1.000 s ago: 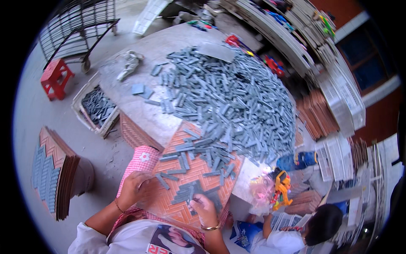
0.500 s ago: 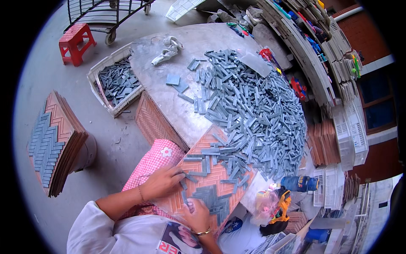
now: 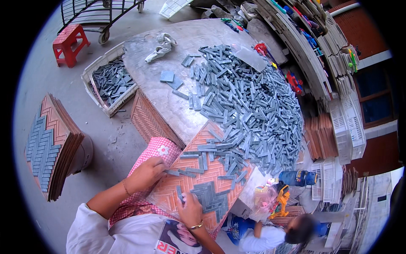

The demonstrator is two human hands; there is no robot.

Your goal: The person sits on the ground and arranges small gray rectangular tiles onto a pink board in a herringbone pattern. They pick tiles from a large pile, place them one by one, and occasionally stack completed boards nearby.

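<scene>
My right hand (image 3: 190, 210) grips a narrow grey tile strip (image 3: 179, 193), tilted over the orange grooved board (image 3: 169, 190). Beside it, dark grey strips (image 3: 210, 195) lie fitted in the board's herringbone grooves. My left hand (image 3: 148, 172) is at the board's left edge, its fingers closed on the end of another grey tile strip (image 3: 172, 172). Several loose strips (image 3: 206, 148) lie across the board's upper part. A big heap of grey strips (image 3: 253, 110) covers the table beyond and spills onto the board.
A white crate (image 3: 86, 80) of strips stands left of the table (image 3: 144, 76). Stacked boards (image 3: 55, 148) rest at far left; a red stool (image 3: 69, 44) is behind. A blue bottle (image 3: 296, 178) and an orange toy (image 3: 281, 201) sit right, near another person (image 3: 270, 237).
My left hand has drawn back left, away from the board's middle, with a strip at its fingertips. My right hand still grips its strip. At lower right, the other person shows more.
</scene>
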